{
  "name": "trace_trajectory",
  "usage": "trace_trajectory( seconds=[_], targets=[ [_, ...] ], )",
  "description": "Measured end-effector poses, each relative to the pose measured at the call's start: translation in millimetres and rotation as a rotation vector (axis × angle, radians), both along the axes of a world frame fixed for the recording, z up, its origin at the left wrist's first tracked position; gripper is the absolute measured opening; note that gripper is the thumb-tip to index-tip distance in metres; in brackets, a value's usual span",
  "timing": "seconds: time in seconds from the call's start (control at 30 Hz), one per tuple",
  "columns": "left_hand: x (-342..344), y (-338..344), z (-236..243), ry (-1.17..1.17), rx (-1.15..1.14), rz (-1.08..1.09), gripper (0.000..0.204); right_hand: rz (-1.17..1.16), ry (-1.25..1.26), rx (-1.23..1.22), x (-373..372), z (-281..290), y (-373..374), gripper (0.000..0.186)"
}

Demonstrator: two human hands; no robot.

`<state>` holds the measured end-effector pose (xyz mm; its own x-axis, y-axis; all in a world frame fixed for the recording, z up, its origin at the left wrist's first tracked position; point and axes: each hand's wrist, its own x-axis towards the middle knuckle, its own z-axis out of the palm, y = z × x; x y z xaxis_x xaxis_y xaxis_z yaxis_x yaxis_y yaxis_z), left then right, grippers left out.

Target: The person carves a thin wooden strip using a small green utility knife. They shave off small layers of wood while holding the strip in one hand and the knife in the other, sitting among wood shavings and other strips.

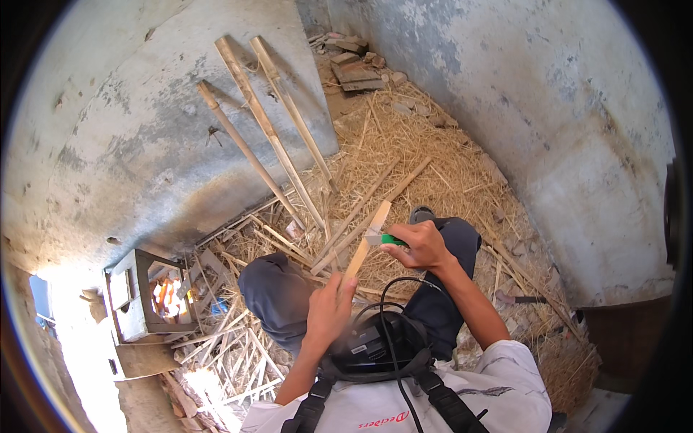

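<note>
My left hand (pixel 331 309) is closed around the lower end of a pale strip of split bamboo or wood (pixel 361 252), which slants up and away between my knees. In my right hand (pixel 422 247) is a knife with a green handle (pixel 390 239). Its short, flat blade (pixel 374 237) lies against the strip, a little below the strip's far end. My right fingers wrap the handle and hide part of it.
Three long bamboo poles (pixel 278 144) lean on the left wall. Straw and shavings (pixel 404 130) cover the floor, with loose strips (pixel 249 361) at lower left. A box (pixel 137 296) with orange things stands left. Bricks (pixel 356 71) lie at the back. A dark blade-like tool (pixel 525 299) lies right.
</note>
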<state>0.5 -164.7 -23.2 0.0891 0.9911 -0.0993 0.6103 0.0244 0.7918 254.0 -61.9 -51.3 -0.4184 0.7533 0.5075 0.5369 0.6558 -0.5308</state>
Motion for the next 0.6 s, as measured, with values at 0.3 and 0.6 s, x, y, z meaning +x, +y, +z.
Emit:
trace_trajectory(
  seconds=[0.3, 0.6],
  targets=[
    [1.0, 5.3, 6.2, -0.06, -0.056, -0.019, 0.034, -0.052, -0.027, -0.022, -1.1, 4.4, 0.0, 0.032],
    [-0.3, 5.6, 1.0, -0.072, -0.086, -0.032, 0.038, -0.087, -0.025, 0.013, 0.7, 4.1, -0.3, 0.031]
  ],
)
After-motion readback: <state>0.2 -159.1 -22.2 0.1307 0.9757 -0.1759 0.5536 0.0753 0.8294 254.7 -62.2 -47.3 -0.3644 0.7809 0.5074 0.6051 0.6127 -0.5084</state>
